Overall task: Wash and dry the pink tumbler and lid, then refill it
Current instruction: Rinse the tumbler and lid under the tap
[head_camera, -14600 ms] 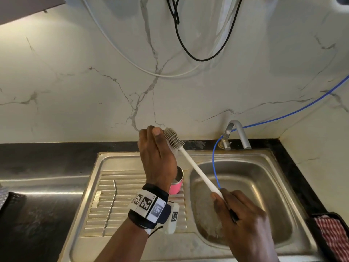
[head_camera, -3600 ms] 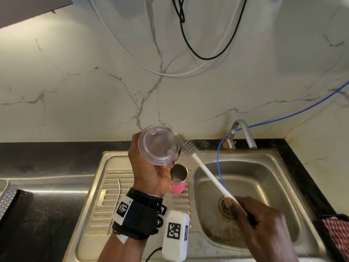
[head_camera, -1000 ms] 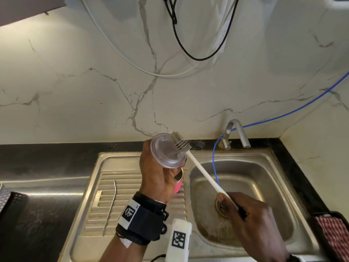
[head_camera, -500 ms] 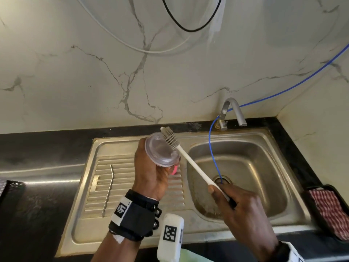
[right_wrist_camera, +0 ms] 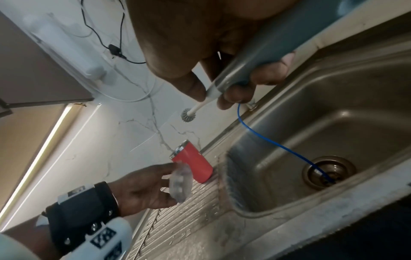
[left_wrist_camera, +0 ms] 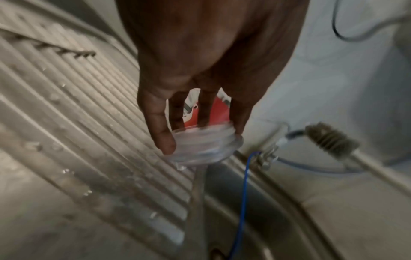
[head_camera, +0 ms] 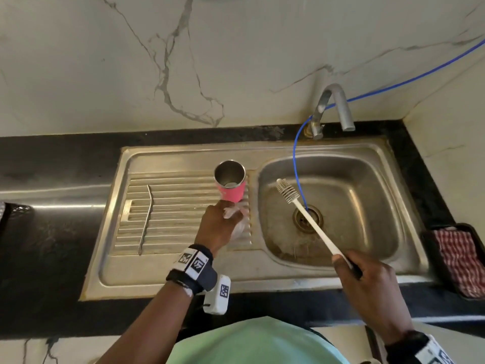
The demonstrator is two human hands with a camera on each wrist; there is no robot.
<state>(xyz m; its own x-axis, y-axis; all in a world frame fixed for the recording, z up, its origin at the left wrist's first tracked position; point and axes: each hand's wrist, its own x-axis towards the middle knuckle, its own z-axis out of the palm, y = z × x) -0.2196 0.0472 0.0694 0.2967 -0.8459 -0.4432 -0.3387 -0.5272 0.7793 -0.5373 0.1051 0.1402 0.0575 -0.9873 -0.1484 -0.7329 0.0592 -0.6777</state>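
Two hands in the head view, both busy over the stainless steel sink (head_camera: pixel 183 269). Left hand (head_camera: pixel 219 227) grips the clear round plastic lid (head_camera: pixel 240 222) by its edge, low over the ribbed drainboard, just in front of the pink steel-lined tumbler (head_camera: pixel 231 183). Tumbler stands upright and open on the drainboard's back right corner, right beside the sink basin. Right hand (head_camera: pixel 367 282) is wrapped around the white long-handled bottle brush (head_camera: pixel 309 219); bristle head points up-left over the basin, apart from the lid. Bent metal straw (head_camera: pixel 145 218) lies on the drainboard's left part. Blue hose (head_camera: pixel 295 158) runs from the wall past the curved metal faucet (head_camera: pixel 330 109) down into the drain. Red checked cloth (head_camera: pixel 462 261) in a black tray on the dark table, right of the sink.

Left wrist view: left hand's fingers (left_wrist_camera: pixel 162 126) and thumb curl around the blurred lid (left_wrist_camera: pixel 204 146), held above the drainboard ridges; pink tumbler (left_wrist_camera: pixel 217 112) shows behind the fingers; brush head (left_wrist_camera: pixel 331 140) to the right.

Right wrist view: right hand (right_wrist_camera: pixel 222 66) clenched on the brush's grey grip (right_wrist_camera: pixel 266 52); left hand (right_wrist_camera: pixel 144 188) holds the lid (right_wrist_camera: pixel 180 183) on edge, just beside the tumbler (right_wrist_camera: pixel 193 165).
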